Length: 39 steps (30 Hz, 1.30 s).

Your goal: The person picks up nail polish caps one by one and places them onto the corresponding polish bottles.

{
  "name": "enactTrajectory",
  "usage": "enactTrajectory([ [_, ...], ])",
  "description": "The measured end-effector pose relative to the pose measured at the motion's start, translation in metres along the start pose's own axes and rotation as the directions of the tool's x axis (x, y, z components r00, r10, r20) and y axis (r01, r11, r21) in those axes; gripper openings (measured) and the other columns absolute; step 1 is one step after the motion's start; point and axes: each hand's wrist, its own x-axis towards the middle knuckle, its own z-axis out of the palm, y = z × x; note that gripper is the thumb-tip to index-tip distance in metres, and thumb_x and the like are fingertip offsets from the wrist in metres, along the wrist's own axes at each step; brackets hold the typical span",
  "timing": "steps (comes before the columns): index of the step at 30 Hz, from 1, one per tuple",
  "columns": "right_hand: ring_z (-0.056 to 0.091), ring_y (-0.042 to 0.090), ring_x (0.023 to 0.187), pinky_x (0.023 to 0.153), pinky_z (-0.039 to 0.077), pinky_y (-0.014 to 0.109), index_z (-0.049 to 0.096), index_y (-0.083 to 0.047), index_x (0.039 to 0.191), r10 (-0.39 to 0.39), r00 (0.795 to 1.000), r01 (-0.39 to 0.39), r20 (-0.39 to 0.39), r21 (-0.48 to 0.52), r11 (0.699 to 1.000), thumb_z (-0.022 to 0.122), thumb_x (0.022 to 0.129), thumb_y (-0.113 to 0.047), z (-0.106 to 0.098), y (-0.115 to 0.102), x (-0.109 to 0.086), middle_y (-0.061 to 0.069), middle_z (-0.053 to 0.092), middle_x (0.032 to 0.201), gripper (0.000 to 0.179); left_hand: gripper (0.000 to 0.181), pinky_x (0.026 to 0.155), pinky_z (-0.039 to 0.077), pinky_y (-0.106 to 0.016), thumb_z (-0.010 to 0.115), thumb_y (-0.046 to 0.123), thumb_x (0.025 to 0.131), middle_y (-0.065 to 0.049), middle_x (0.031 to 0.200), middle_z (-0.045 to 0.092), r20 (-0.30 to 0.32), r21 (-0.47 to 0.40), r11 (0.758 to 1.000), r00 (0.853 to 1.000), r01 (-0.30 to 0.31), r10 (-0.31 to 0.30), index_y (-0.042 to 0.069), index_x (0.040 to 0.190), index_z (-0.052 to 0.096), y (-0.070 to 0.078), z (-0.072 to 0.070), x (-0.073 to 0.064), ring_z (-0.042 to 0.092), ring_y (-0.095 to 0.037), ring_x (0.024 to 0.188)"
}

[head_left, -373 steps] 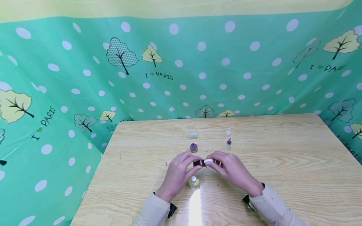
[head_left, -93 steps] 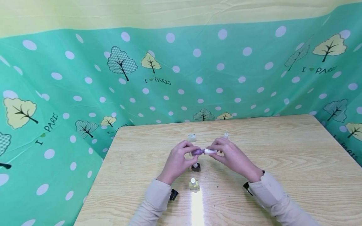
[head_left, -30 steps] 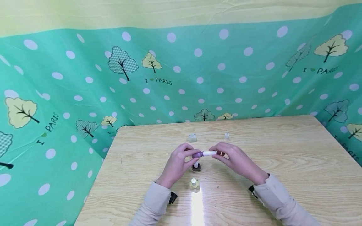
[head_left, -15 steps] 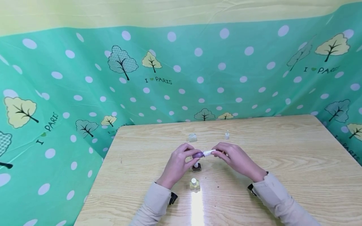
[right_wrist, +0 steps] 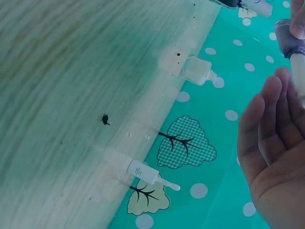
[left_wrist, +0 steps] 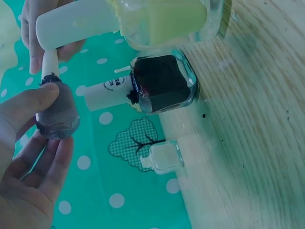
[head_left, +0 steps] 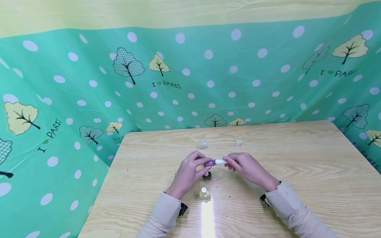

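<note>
My left hand (head_left: 187,173) pinches a purple nail polish bottle (head_left: 209,163) between thumb and fingers, tipped on its side above the table. Its long white cap (head_left: 220,161) sits on the bottle's neck, and dried polish rings the joint (left_wrist: 49,78). At the cap's far end my right hand (head_left: 246,167) grips with thumb and forefinger; in the right wrist view its other fingers (right_wrist: 251,114) are loosely bent. Just below stands a capped dark red polish bottle (left_wrist: 162,83). Nearer me is a capped bottle of yellowish liquid (head_left: 205,195).
Behind the hands stands an uncapped clear polish bottle (head_left: 203,144). To its right, a white cap (head_left: 239,142) stands with its brush pointing up. Small dark specks (right_wrist: 106,119) dot the wooden table (head_left: 285,158). A green patterned cloth (head_left: 166,99) hangs behind it.
Earlier the hands held the dark red bottle and its cap; it now stands capped. The purple bottle and its brush cap were picked up and joined. Lately the right fingers shifted along the cap.
</note>
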Motion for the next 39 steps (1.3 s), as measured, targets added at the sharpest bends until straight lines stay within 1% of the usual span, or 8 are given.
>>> enactTrajectory([
  [6,0.060,0.006,0.074,0.066,0.054,0.022,0.068,-0.013,0.113,-0.049,0.998,0.050,-0.042,0.035,0.998,0.061,0.098,-0.036,-0.0012,-0.0017,-0.0012,-0.007,0.067,0.087,0.028,0.023,0.072,0.055,-0.020,0.081,0.014,0.083,0.005,0.097,0.063,0.005,0.001,1.000,1.000,0.009,-0.009,0.013,0.106,0.077,-0.0031,-0.0020,0.0012,0.061,-0.007,0.086],
  [8,0.061,0.003,0.077,0.069,0.056,0.022,0.066,-0.012,0.117,-0.094,0.994,0.096,-0.057,0.026,0.995,0.067,0.095,-0.032,-0.0013,-0.0016,-0.0013,-0.010,0.067,0.091,0.030,0.022,0.070,0.055,-0.022,0.080,0.013,0.083,0.005,0.097,0.063,0.007,0.003,1.000,1.000,0.016,-0.016,0.013,0.105,0.077,-0.0041,-0.0023,0.0013,0.060,-0.007,0.086],
  [14,0.057,-0.001,0.075,0.066,0.054,0.021,0.068,-0.018,0.110,-0.185,0.980,0.185,-0.078,-0.010,0.983,0.070,0.093,-0.017,-0.0004,-0.0007,-0.0016,-0.013,0.066,0.090,0.017,0.022,0.069,0.055,-0.023,0.080,0.013,0.083,0.005,0.096,0.063,0.012,-0.006,1.000,1.000,0.021,-0.021,0.012,0.105,0.078,-0.0056,-0.0008,0.0012,0.061,-0.008,0.085],
  [19,0.050,0.001,0.064,0.055,0.048,0.020,0.069,-0.019,0.103,-0.128,0.991,0.129,-0.042,0.010,0.992,0.062,0.098,-0.023,-0.0005,-0.0009,-0.0015,-0.015,0.060,0.080,0.009,0.023,0.068,0.053,-0.019,0.081,0.012,0.082,0.005,0.096,0.063,0.012,-0.016,1.000,1.000,0.024,-0.024,0.013,0.105,0.078,-0.0046,0.0004,0.0012,0.062,-0.011,0.084],
  [25,0.047,0.000,0.059,0.053,0.045,0.021,0.065,-0.022,0.088,-0.088,0.996,0.087,-0.033,-0.041,0.995,0.052,0.104,-0.027,0.0009,-0.0009,0.0003,-0.016,0.055,0.070,0.021,0.024,0.069,0.052,-0.017,0.081,0.013,0.081,0.005,0.096,0.063,0.008,-0.018,1.000,1.000,0.010,-0.010,0.013,0.105,0.077,-0.0013,0.0005,0.0011,0.061,-0.008,0.084],
  [30,0.041,-0.001,0.053,0.050,0.040,0.021,0.058,-0.023,0.074,-0.067,0.997,0.066,-0.026,-0.036,0.997,0.047,0.106,-0.029,0.0022,-0.0002,0.0013,-0.016,0.049,0.062,0.034,0.023,0.070,0.055,-0.022,0.081,0.014,0.082,0.004,0.097,0.063,-0.001,-0.025,1.000,1.000,-0.013,0.013,0.012,0.105,0.077,0.0009,0.0014,0.0012,0.060,-0.007,0.085],
  [36,0.040,0.001,0.052,0.048,0.038,0.021,0.060,-0.023,0.074,-0.021,1.000,0.021,0.004,-0.002,1.000,0.044,0.107,-0.032,0.0013,-0.0015,0.0010,-0.015,0.050,0.061,0.038,0.023,0.071,0.055,-0.021,0.081,0.013,0.081,0.005,0.096,0.063,0.005,-0.022,1.000,1.000,-0.002,0.002,0.013,0.104,0.078,0.0019,0.0015,0.0016,0.060,-0.006,0.085],
  [39,0.044,0.001,0.054,0.050,0.042,0.021,0.065,-0.022,0.081,-0.021,1.000,0.021,-0.001,-0.005,1.000,0.046,0.106,-0.033,0.0009,-0.0024,0.0002,-0.015,0.053,0.065,0.033,0.023,0.072,0.055,-0.020,0.082,0.012,0.080,0.005,0.096,0.063,0.006,-0.015,1.000,1.000,0.015,-0.015,0.013,0.103,0.078,0.0004,0.0015,0.0009,0.060,-0.006,0.085],
])
